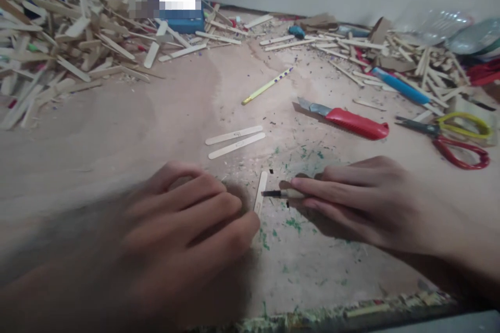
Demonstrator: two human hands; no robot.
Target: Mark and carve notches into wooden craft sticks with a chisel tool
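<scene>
My left hand is closed, its curled fingers at the lower end of a wooden craft stick and pinning it to the table. Part of that stick is hidden under the fingers. In my right hand is a slim carving tool with a dark flat tip and a pale handle. The tip touches the stick's right edge. Just beyond lie two more craft sticks side by side, each with a small drawn mark.
A yellow pencil, a red utility knife with its blade out and scissors lie farther back. Heaps of craft sticks fill the back left and right. Plastic bottles are at the right wall. Green shavings dot the table.
</scene>
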